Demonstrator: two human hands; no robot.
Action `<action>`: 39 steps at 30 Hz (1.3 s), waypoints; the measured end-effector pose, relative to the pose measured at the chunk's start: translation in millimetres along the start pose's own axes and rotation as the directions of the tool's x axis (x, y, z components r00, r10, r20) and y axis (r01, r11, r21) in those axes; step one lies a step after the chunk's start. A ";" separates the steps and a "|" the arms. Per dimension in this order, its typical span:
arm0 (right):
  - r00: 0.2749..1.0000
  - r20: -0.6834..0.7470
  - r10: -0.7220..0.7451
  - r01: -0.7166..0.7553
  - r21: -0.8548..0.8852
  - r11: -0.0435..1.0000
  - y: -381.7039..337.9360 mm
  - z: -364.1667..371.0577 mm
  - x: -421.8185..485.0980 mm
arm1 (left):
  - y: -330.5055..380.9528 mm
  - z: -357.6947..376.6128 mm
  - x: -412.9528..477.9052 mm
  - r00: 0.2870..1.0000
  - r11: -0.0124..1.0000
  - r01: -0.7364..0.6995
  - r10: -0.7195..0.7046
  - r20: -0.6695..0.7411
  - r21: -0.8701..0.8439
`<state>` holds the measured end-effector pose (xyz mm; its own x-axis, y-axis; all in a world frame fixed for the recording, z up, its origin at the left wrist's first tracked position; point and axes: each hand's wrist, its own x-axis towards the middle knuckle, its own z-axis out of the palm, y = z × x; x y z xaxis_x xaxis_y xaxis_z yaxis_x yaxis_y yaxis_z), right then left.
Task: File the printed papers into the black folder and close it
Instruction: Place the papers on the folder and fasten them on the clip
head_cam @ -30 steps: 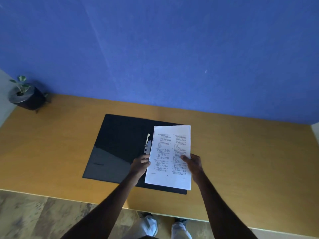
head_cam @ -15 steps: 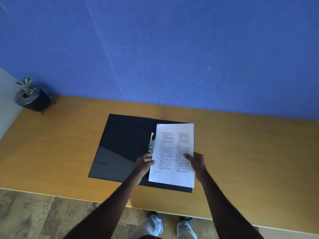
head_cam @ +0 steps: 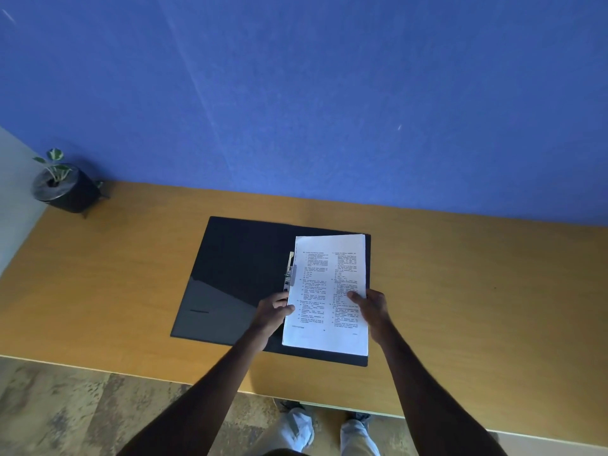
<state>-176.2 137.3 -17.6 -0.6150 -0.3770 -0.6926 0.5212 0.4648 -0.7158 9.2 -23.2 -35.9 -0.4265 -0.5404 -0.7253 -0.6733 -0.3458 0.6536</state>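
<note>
The black folder (head_cam: 237, 278) lies open on the wooden desk (head_cam: 460, 291), its left cover flat and shiny. A stack of printed papers (head_cam: 329, 291) sits over the folder's right half, hiding most of it. A metal clip fastener (head_cam: 289, 273) shows along the spine, just left of the papers' edge. My left hand (head_cam: 271, 311) grips the stack's left edge near its lower part. My right hand (head_cam: 371, 307) holds the right edge, thumb lying on the top page.
A small plant in a dark pot (head_cam: 64, 189) stands at the desk's far left corner by the blue wall (head_cam: 329, 93). The desk's front edge (head_cam: 197, 383) runs just below the folder; floor and my feet show beneath it.
The stack stays over the folder's right half with both hands still on its edges. The view has shifted slightly; the papers sit a little squarer to the folder.
</note>
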 end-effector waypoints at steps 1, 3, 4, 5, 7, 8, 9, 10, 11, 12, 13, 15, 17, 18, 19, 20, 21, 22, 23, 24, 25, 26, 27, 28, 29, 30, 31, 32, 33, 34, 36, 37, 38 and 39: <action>1.000 -0.003 0.000 0.000 -0.008 1.000 0.4 0.7 0.6 | 0.0 -0.8 0.9 1.000 1.000 0.000 0.000 0.004 0.000; 1.000 -0.007 -0.005 0.004 -0.028 1.000 2.3 2.5 2.0 | 0.4 -2.4 2.0 1.000 1.000 -0.007 0.006 0.004 0.014; 1.000 -0.007 -0.005 0.005 -0.033 0.999 3.3 3.7 2.7 | 0.0 -3.1 2.8 1.000 1.000 -0.012 0.012 0.000 0.020; 1.000 -0.007 -0.004 0.004 -0.035 0.999 4.1 5.0 3.0 | -0.4 -3.7 3.7 1.000 1.000 -0.017 0.017 -0.004 0.024; 1.000 -0.013 -0.004 0.004 -0.040 0.999 5.9 7.5 4.5 | -0.8 -4.1 4.2 1.000 0.999 -0.026 0.026 -0.010 0.039; 1.000 -0.016 -0.006 0.005 -0.042 0.999 6.4 8.6 5.3 | -1.0 -3.9 4.1 0.999 0.998 -0.034 0.034 -0.016 0.050; 1.000 -0.021 -0.009 0.008 -0.048 0.999 6.7 9.6 5.7 | -1.2 -3.3 4.2 0.999 0.997 -0.042 0.044 -0.024 0.065; 1.000 -0.028 -0.014 0.012 -0.061 0.998 6.4 11.2 5.7 | -1.2 -3.2 4.2 0.998 0.995 -0.052 0.056 -0.033 0.090; 0.999 -0.041 -0.018 0.015 -0.086 0.996 5.5 13.1 5.4 | -0.8 -2.9 4.0 0.997 0.990 -0.064 0.070 -0.040 0.123; 0.998 -0.057 -0.026 0.019 -0.125 0.992 4.2 15.1 4.7 | -0.2 -2.6 3.6 0.995 0.985 -0.079 0.086 -0.042 0.155; 0.997 -0.073 -0.040 0.026 -0.175 0.984 2.7 17.1 3.7 | 0.0 -2.4 3.7 0.994 0.979 -0.093 0.102 -0.042 0.182; 0.993 -0.089 -0.078 0.049 -0.285 0.957 0.1 20.2 2.3 | -0.5 -2.6 4.0 0.991 0.968 -0.113 0.125 -0.038 0.225; 0.992 -0.078 -0.100 0.062 -0.390 0.919 -2.9 22.4 1.8 | 0.3 -2.9 3.5 0.990 0.958 -0.122 0.138 -0.042 0.258; 0.993 -0.065 -0.096 0.057 -0.448 0.892 -4.1 23.2 1.9 | 0.6 -2.9 3.3 0.989 0.956 -0.126 0.143 -0.044 0.267; 0.995 -0.050 -0.089 0.051 -0.511 0.858 -4.7 23.4 2.2 | 0.8 -2.7 3.4 0.988 0.953 -0.129 0.147 -0.045 0.274; 0.996 -0.037 -0.082 0.046 -0.575 0.817 -5.2 23.4 2.1 | 1.0 -2.5 3.2 0.988 0.950 -0.131 0.150 -0.046 0.283; 0.996 -0.032 -0.081 0.042 -0.636 0.771 -5.9 22.7 1.7 | 1.3 -2.4 2.9 0.987 0.947 -0.132 0.153 -0.048 0.293; 0.996 -0.034 -0.083 0.038 -0.683 0.730 -6.4 21.5 1.1 | 1.5 -2.5 2.4 0.987 0.945 -0.134 0.155 -0.050 0.300; 0.995 -0.037 -0.089 0.036 -0.718 0.695 -6.5 19.9 0.3 | 1.4 -2.4 1.8 0.986 0.944 -0.135 0.157 -0.051 0.300; 0.995 -0.040 -0.093 0.033 -0.746 0.666 -5.8 17.8 -0.2 | 1.1 -2.0 1.1 0.986 0.945 -0.137 0.159 -0.052 0.298; 0.994 -0.046 -0.097 0.027 -0.766 0.642 -4.9 15.6 -0.7 | 1.0 -1.5 0.3 0.985 0.945 -0.139 0.162 -0.052 0.296; 0.993 -0.056 -0.101 0.020 -0.779 0.626 -3.8 13.5 -0.9 | 1.3 -1.1 -0.6 0.985 0.944 -0.142 0.165 -0.052 0.299; 0.992 -0.068 -0.110 0.015 -0.784 0.621 -2.6 11.6 -0.7 | 1.6 -0.7 -1.3 0.984 0.942 -0.146 0.170 -0.053 0.303; 0.989 -0.084 -0.121 0.010 -0.778 0.628 -1.2 9.8 -0.3 | 1.7 0.0 -2.1 0.983 0.940 -0.151 0.176 -0.054 0.305; 0.986 -0.102 -0.129 0.005 -0.765 0.644 0.1 8.4 0.1 | 1.6 0.9 -2.9 0.981 0.939 -0.160 0.185 -0.056 0.304; 0.984 -0.121 -0.132 -0.003 -0.748 0.664 0.9 7.3 0.2 | 1.1 1.7 -3.5 0.978 0.938 -0.172 0.198 -0.058 0.302; 0.982 -0.137 -0.132 -0.010 -0.731 0.683 1.3 6.8 -0.2 | 0.3 2.6 -4.0 0.975 0.935 -0.187 0.213 -0.058 0.302; 0.979 -0.152 -0.135 -0.015 -0.715 0.699 1.8 6.6 -0.6 | -0.7 3.2 -4.4 0.972 0.931 -0.201 0.228 -0.054 0.306; 0.976 -0.166 -0.141 -0.017 -0.702 0.712 2.6 6.8 -0.8 | -1.8 3.9 -4.7 0.970 0.926 -0.214 0.240 -0.046 0.312; 0.973 -0.179 -0.149 -0.017 -0.691 0.722 3.8 7.5 -1.3 | -2.6 4.3 -4.9 0.968 0.922 -0.225 0.249 -0.037 0.316; 0.967 -0.198 -0.160 -0.016 -0.676 0.737 5.7 9.5 -2.7 | -3.4 4.4 -4.6 0.968 0.918 -0.228 0.250 -0.027 0.325; 0.965 -0.203 -0.166 -0.013 -0.669 0.743 6.6 10.7 -3.0 | -3.5 4.2 -4.3 0.969 0.916 -0.225 0.246 -0.024 0.331; 0.964 -0.206 -0.170 -0.009 -0.662 0.749 7.4 12.0 -3.1 | -3.8 3.8 -4.1 0.970 0.914 -0.221 0.242 -0.021 0.339; 0.962 -0.209 -0.173 -0.006 -0.655 0.756 7.9 13.2 -3.2 | -4.3 3.6 -3.4 0.971 0.912 -0.217 0.239 -0.019 0.348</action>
<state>-162.3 131.6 -22.2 -0.8059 -0.2761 -0.5237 0.0099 0.8782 -0.4783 11.4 -17.1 -37.0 -0.5633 -0.6217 -0.5442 -0.7314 0.0688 0.6784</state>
